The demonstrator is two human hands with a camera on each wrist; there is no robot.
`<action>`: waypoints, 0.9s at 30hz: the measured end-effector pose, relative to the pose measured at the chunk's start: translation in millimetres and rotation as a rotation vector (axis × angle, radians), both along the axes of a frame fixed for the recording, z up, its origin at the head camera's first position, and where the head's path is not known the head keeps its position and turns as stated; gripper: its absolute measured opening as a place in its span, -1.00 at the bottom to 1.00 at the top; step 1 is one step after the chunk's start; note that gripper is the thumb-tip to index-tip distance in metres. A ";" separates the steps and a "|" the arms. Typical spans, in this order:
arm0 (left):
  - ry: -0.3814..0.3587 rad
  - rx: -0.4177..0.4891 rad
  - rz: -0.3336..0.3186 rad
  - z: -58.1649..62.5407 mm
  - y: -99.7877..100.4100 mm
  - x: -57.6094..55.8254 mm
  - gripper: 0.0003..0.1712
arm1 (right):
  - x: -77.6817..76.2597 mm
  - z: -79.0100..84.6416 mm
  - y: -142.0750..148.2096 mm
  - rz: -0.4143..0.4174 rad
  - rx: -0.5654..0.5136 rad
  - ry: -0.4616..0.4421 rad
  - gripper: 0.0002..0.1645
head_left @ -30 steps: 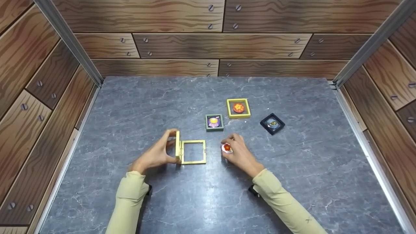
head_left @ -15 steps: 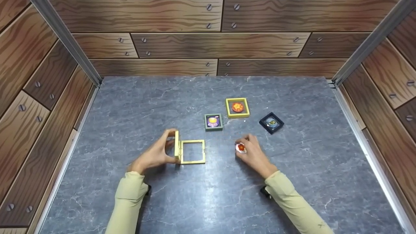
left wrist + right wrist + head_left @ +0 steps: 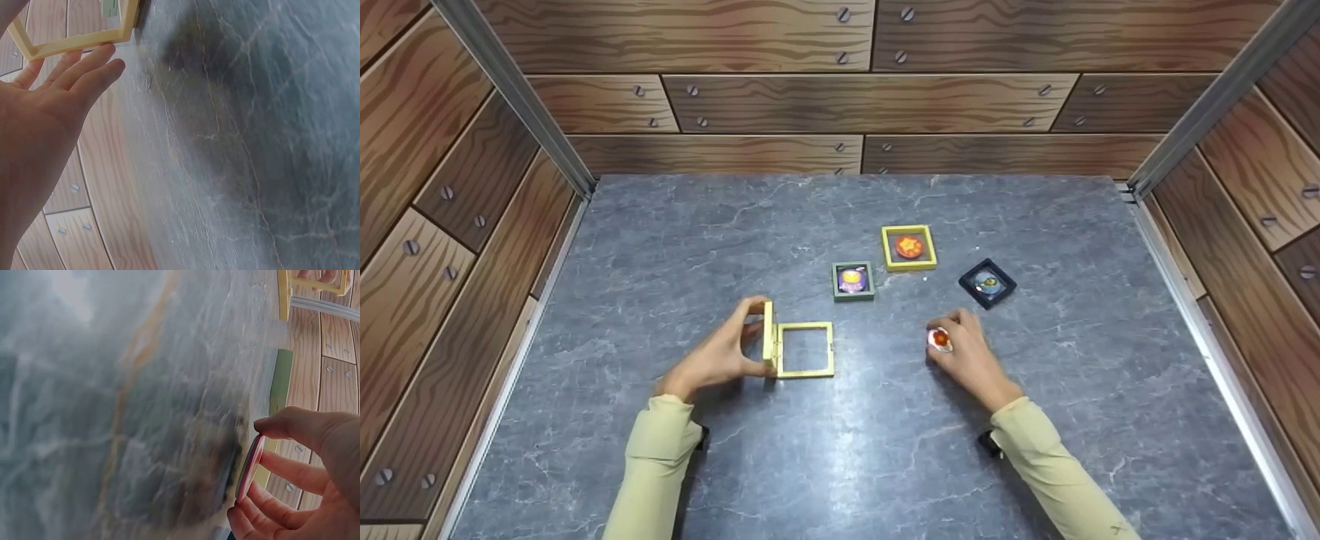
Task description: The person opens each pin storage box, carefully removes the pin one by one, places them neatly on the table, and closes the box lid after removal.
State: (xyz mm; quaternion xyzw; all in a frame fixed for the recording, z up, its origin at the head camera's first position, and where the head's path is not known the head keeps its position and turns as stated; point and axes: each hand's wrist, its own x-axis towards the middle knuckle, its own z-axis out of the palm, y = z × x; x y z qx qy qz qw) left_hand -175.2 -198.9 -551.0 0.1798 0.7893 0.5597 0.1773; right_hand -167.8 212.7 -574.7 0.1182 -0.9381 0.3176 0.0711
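Note:
My left hand holds the raised half of a pale yellow hinged display frame, thumb at its near end and fingers at its far end. The other half lies flat on the table, folded out to the right. In the left wrist view, fingertips rest along the edge of the frame. Further right, my right hand pinches a round white disc with a red flower by its rim. The right wrist view shows this thin disc edge-on, tilted between thumb and fingers close over the table.
Beyond the hands lie a green frame with a purple and yellow piece, a yellow frame with an orange disc, and a dark frame set diagonally. Wood-patterned walls enclose the grey marbled table at the back and sides.
My right hand has moved to the right with the flower disc, away from the hinged frame. The left hand and its frame stay in place.

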 end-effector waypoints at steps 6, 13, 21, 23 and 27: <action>0.003 0.020 -0.004 -0.3 -0.1 0.0 0.23 | -1.8 -1.6 4.3 0.002 0.006 -0.005 -0.65; -0.005 0.040 -0.013 0.2 -0.5 0.7 0.25 | -1.9 -0.8 6.7 0.004 0.021 -0.007 -0.66; -0.012 0.059 -0.025 -3.3 0.0 -0.1 0.22 | 0.0 -1.3 10.6 0.007 0.041 -0.008 -0.68; -0.010 0.057 -0.026 -4.1 0.1 -0.4 0.21 | 0.2 -1.8 11.7 0.004 0.041 -0.003 -0.68; -0.004 0.061 -0.027 -4.7 0.5 -0.9 0.21 | -0.4 -2.8 12.3 0.005 0.026 -0.003 -0.67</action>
